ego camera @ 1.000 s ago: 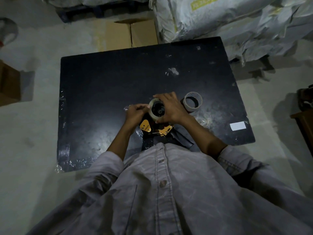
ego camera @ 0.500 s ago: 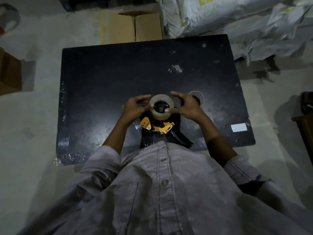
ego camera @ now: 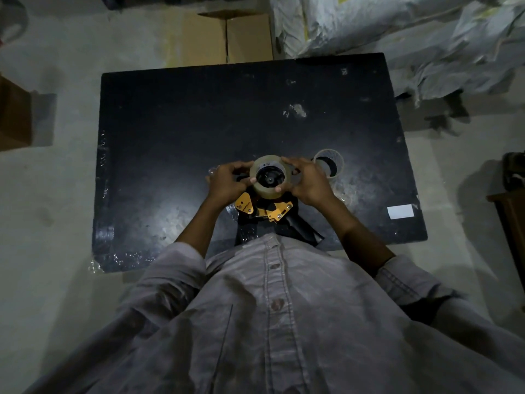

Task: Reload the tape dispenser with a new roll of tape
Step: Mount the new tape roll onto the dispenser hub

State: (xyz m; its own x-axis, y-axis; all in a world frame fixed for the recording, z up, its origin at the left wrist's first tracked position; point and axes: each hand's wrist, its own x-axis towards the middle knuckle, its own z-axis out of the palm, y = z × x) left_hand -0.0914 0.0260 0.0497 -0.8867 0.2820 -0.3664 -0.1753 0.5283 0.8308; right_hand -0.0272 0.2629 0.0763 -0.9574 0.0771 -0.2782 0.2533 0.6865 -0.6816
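A clear tape roll (ego camera: 262, 191) sits over the black hub of a yellow-and-black tape dispenser (ego camera: 272, 213) lying on the black table (ego camera: 176, 132). My left hand (ego camera: 227, 182) grips the roll's left side, thumb on its face. From the right, my right hand (ego camera: 308, 182) holds the same roll, fingers over its top edge and thumb on its rim. The dispenser's black handle points toward my body and is partly hidden by my shirt. An empty tape core (ego camera: 331, 163) lies just right of my right hand.
A white label (ego camera: 400, 212) lies near the table's right front corner. Cardboard boxes (ego camera: 224, 38) stand behind the table, and pale sacks (ego camera: 397, 32) are piled at the back right. Crumpled clear film (ego camera: 99, 265) sticks out at the table's front left corner.
My hands shifted from covering the roll to gripping its two sides. The roll now sits squarely over the dispenser hub, and the empty core shows more.
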